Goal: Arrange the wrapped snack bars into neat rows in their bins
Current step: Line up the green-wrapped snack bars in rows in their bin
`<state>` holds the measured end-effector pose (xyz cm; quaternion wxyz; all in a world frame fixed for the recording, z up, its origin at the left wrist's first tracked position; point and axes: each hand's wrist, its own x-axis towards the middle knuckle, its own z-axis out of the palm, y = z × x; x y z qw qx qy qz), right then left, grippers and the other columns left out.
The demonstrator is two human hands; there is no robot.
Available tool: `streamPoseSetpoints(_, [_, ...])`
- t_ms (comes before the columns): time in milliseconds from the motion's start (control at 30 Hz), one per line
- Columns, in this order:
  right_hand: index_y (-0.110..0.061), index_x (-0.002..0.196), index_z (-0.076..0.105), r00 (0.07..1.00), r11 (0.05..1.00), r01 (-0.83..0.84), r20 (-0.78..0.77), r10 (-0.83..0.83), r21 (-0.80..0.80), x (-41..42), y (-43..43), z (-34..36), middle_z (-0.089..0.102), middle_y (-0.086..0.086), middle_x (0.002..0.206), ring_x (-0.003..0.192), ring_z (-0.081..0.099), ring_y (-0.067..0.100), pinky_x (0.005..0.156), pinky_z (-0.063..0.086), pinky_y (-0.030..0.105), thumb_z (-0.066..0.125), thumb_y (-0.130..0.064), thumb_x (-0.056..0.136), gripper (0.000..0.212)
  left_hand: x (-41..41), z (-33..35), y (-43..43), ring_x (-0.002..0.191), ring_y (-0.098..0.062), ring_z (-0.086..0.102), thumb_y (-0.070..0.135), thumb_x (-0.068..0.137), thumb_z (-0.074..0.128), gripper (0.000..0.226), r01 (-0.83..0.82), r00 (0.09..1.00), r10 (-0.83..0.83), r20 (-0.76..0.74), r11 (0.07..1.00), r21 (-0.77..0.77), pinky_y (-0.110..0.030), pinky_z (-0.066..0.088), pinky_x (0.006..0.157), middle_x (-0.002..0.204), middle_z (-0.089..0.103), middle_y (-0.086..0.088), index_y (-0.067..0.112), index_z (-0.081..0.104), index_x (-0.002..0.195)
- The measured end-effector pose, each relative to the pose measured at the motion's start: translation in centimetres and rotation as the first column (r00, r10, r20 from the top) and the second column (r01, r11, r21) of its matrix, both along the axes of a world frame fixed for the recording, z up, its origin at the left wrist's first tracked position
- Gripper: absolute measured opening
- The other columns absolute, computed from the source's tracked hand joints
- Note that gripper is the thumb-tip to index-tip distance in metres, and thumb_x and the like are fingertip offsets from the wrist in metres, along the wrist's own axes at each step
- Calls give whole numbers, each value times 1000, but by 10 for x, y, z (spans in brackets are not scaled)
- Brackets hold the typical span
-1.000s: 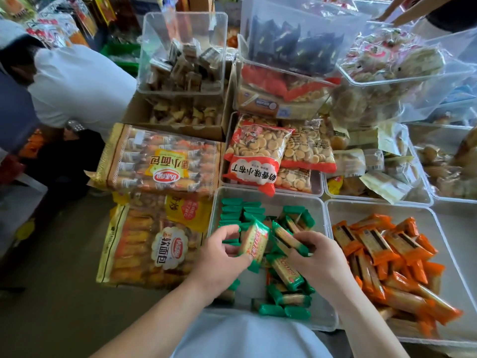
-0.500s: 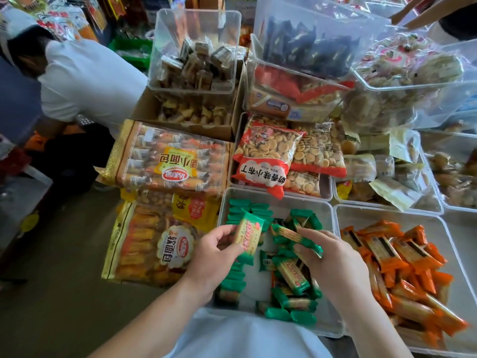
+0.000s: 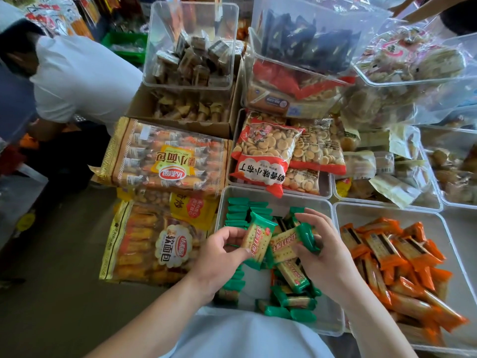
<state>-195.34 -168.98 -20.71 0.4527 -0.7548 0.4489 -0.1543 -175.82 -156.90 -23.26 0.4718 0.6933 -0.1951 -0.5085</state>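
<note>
A clear plastic bin (image 3: 278, 202) in front of me holds green-wrapped snack bars. A neat row of them (image 3: 237, 210) stands along its left side, and loose ones (image 3: 294, 275) lie jumbled in the middle and right. My left hand (image 3: 219, 251) pinches one green bar (image 3: 258, 239) upright above the bin. My right hand (image 3: 325, 251) holds a second green bar (image 3: 286, 244) by its green end, right beside the first. The bin to the right (image 3: 387, 210) holds a loose heap of orange-wrapped bars (image 3: 395, 254).
Two big bags of small breads (image 3: 167, 164) lie left of the green bin. Bags of round biscuits (image 3: 265, 148) fill the bin behind it. Further clear boxes of sweets (image 3: 191, 47) are stacked at the back. A person in a white shirt (image 3: 80, 73) bends at the left.
My left hand kept its green bar and raised it a little. My right hand picked a second bar out of the loose pile and brought it up beside the first.
</note>
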Motion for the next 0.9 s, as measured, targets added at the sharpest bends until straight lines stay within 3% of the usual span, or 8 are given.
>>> streamPoseSetpoints(67, [-44,133,54,999,997,49,14,-50,51,1,0,1,53,-16,139,125,60,11,92,61,29,73,-2,92,61,0,0,-1,103,-8,73,7,93,75,28,7,1000,-7,1,1000,-6,-32,63,88,104,78,9,24,71,114])
streamPoseSetpoints(200, [-37,133,56,981,969,160,80,-178,190,1,-2,7,64,-14,122,102,72,10,69,64,28,79,-6,88,60,-6,1,-2,105,-9,73,0,93,73,31,94,995,-96,-20,993,-65,-29,60,92,107,79,7,22,71,116])
streamPoseSetpoints(300, [-38,131,61,987,965,93,107,-122,243,1,-3,11,70,-12,117,104,73,9,79,65,34,80,-1,86,62,-12,-1,-3,106,-12,73,4,93,74,29,143,989,-140,39,985,-100,-33,59,95,107,78,7,26,73,112])
streamPoseSetpoints(400, [-33,132,63,988,958,-27,156,-19,286,5,0,18,71,-17,120,112,70,7,87,62,29,78,4,85,61,-13,-3,-5,101,-10,73,10,92,78,23,146,986,-132,99,979,-141,-31,59,92,103,78,7,25,75,109])
streamPoseSetpoints(567, [-46,125,65,996,971,0,89,-22,239,14,2,13,69,-14,118,107,70,11,84,63,31,89,-12,78,63,-18,-7,-6,108,-9,70,30,92,80,23,189,970,-152,192,963,-192,-29,61,90,112,71,13,32,77,114])
streamPoseSetpoints(667, [-45,132,60,995,969,82,38,-94,235,20,4,4,66,-11,114,98,71,5,72,60,21,88,-15,80,66,-18,-8,-8,110,-1,66,31,94,77,26,230,935,-180,305,963,-137,-22,58,91,114,69,18,33,75,119])
streamPoseSetpoints(767, [-28,137,61,987,970,160,-61,-151,181,18,1,-8,67,-19,109,93,65,-9,68,52,5,87,-22,82,61,-8,-14,-4,112,6,61,23,95,75,28,166,905,-147,399,986,-13,-22,55,98,115,66,22,36,68,118])
streamPoseSetpoints(900, [-25,131,61,979,983,160,-144,-146,90,10,-7,-21,65,-8,115,86,62,-9,58,49,4,83,-26,87,50,9,-24,4,108,4,62,15,98,70,30,66,918,-80,389,997,49,-17,54,93,114,66,19,28,67,125])
